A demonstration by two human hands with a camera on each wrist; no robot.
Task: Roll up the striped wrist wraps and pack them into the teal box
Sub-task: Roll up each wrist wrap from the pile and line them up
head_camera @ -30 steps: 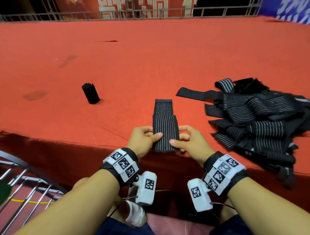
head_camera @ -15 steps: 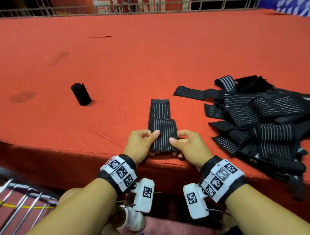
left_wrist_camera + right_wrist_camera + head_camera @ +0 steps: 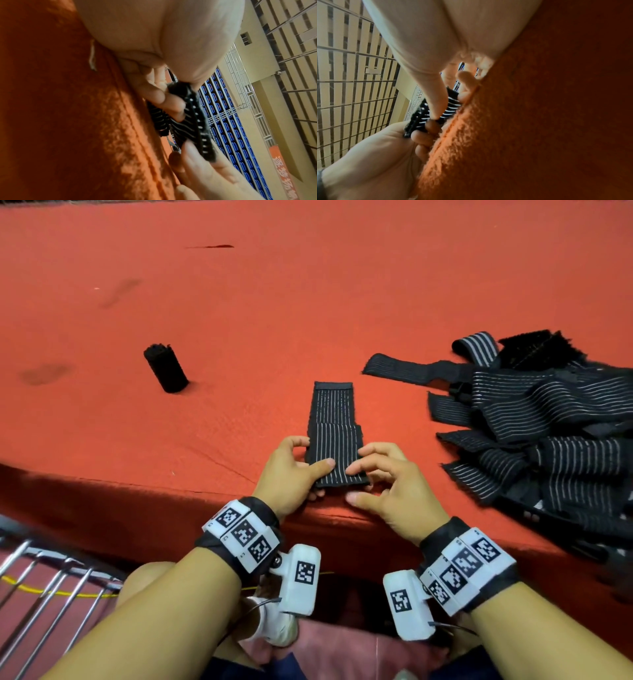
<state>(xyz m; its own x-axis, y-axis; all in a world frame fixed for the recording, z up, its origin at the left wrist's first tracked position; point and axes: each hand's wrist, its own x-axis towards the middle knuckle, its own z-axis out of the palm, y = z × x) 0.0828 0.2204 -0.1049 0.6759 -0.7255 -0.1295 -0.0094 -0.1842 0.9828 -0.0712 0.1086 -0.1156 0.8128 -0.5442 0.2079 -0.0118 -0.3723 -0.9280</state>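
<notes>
A black wrist wrap with white stripes lies flat, pointing away from me, with its near end at the platform's edge. My left hand pinches that end's left side, thumb on top and fingers underneath. My right hand holds the right side, index finger on top and thumb against the near end. A rolled black wrap stands to the left. No teal box is in view.
A loose pile of several striped wraps covers the right of the red carpeted platform. The platform's front edge drops off just before my wrists. Metal railing bars show at the lower left.
My right thumb has slid off the top of the wrap down to its near end. The left hand keeps its pinch. The wrap has stayed flat in place.
</notes>
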